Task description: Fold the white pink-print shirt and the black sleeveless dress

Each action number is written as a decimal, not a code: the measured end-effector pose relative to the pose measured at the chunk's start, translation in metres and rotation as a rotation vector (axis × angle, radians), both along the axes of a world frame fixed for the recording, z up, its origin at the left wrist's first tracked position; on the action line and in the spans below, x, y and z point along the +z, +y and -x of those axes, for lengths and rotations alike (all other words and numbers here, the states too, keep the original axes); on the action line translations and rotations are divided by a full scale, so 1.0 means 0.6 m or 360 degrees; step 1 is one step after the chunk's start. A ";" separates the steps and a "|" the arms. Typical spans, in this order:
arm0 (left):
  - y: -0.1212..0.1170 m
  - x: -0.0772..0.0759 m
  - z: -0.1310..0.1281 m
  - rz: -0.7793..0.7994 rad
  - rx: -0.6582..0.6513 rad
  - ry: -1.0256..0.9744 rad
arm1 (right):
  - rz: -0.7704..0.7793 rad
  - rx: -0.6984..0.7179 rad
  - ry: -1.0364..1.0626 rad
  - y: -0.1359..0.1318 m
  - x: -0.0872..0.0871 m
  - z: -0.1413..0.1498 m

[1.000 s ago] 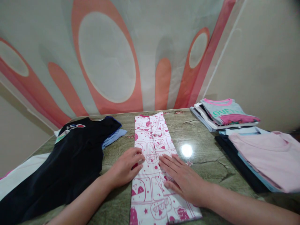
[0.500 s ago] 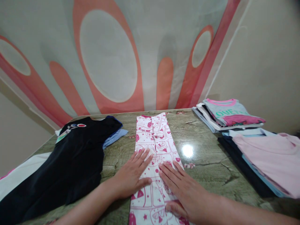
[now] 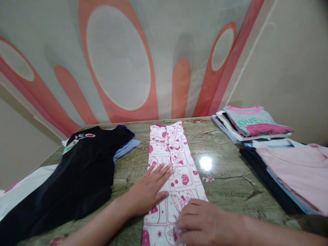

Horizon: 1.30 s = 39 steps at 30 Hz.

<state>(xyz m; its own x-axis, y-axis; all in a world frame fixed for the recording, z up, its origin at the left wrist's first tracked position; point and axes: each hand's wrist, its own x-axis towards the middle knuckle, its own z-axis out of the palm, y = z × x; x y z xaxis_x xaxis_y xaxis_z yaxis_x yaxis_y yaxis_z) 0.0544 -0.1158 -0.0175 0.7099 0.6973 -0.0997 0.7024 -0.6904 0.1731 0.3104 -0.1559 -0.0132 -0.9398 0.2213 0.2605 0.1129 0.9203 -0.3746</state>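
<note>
A white shirt (image 3: 183, 171) with a pink cartoon print lies in a long, narrow fold down the middle of the table. My left hand (image 3: 151, 189) is open and flat on its left half, fingers pointing up along the cloth. Over the lower right part of the shirt, my right hand (image 3: 202, 222) is curled closed, with its slightly blurred fingertips at the fabric. The cloth at those fingertips is partly hidden by the hand. The shirt's lower end runs out of view at the bottom.
On the left, a black garment (image 3: 87, 174) lies spread over a blue cloth (image 3: 126, 148) and a white one (image 3: 28, 186). Two folded stacks stand on the right, topped by a grey and pink shirt (image 3: 249, 118) and a pale pink shirt (image 3: 294, 164). A patterned wall (image 3: 164, 68) rises behind the table (image 3: 225, 191).
My right hand has gone from flat and spread to curled, and has moved down along the shirt. The left hand has shifted slightly right and stays flat.
</note>
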 end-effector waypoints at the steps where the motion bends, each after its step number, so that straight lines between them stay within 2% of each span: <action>1: 0.003 -0.001 0.003 -0.0010 0.0031 -0.0010 | 0.0006 0.0028 0.0017 -0.001 -0.001 0.000; 3: 0.006 0.000 0.006 -0.0006 0.0025 -0.0029 | 0.0040 -0.0001 0.0057 0.001 -0.003 -0.001; 7: 0.000 0.007 0.000 0.0098 -0.0143 -0.0059 | 0.0104 -0.0072 0.0057 0.009 -0.002 -0.004; 13: 0.012 0.004 0.003 0.0128 -0.0179 -0.0087 | 0.0237 0.0171 0.0065 0.003 0.007 -0.001; 17: 0.028 -0.002 0.009 0.0062 -0.0126 -0.0022 | 0.0357 0.0026 0.0141 0.005 0.002 -0.008; 20: 0.032 -0.004 0.009 0.0019 -0.0084 0.0016 | 0.0361 -0.0061 0.0090 0.014 -0.003 -0.016; 29: 0.047 -0.001 0.010 -0.0024 -0.0011 0.0009 | 0.0267 0.0019 0.0001 0.003 -0.002 -0.015; 35: 0.010 0.003 -0.001 -0.0152 0.0015 -0.0056 | 0.0154 0.0000 -0.0024 -0.006 -0.007 -0.012; 39: -0.013 0.001 -0.015 -0.0011 -0.0099 -0.0065 | 0.0161 -0.0057 -0.0051 -0.004 -0.010 -0.012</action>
